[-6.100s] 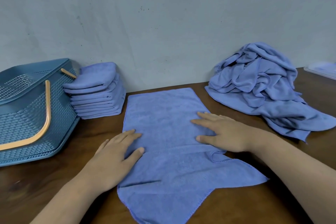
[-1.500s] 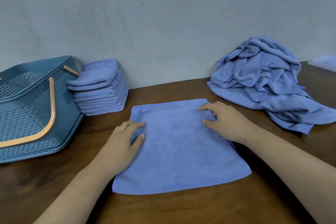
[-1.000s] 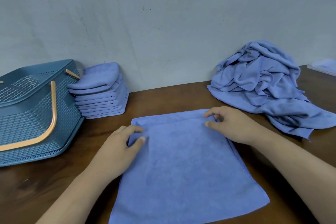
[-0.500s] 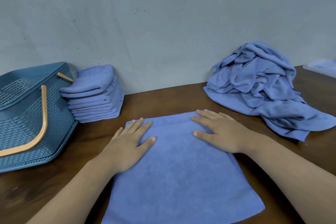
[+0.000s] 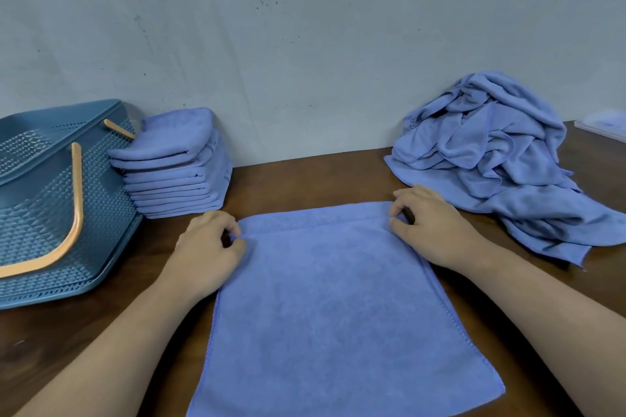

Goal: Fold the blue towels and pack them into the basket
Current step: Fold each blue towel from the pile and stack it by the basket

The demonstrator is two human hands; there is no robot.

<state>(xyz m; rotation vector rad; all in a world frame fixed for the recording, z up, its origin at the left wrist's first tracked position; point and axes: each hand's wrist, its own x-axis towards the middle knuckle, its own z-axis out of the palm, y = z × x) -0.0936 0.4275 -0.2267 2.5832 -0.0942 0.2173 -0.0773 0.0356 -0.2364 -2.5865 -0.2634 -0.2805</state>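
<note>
A mark on the folded stack's (image 5: 176,173) side is too small to read. The blue towel (image 5: 338,308) lies flat on the desk (image 5: 305,179), with bare wood beyond its far edge. The left hand (image 5: 206,247) and right hand (image 5: 430,227) each pinch a far corner, at 11 and 1 o'clock. The basket (image 5: 40,213) sits at 9 o'clock and the loose heap (image 5: 491,159) at 2.

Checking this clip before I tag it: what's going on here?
A person is mid-fold on a blue towel lying flat on the wooden table. The left hand and the right hand each pinch a far corner of its top layer. A stack of folded towels sits outside the basket on the left, not yet packed. A heap of unfolded towels waits on the right.
</note>
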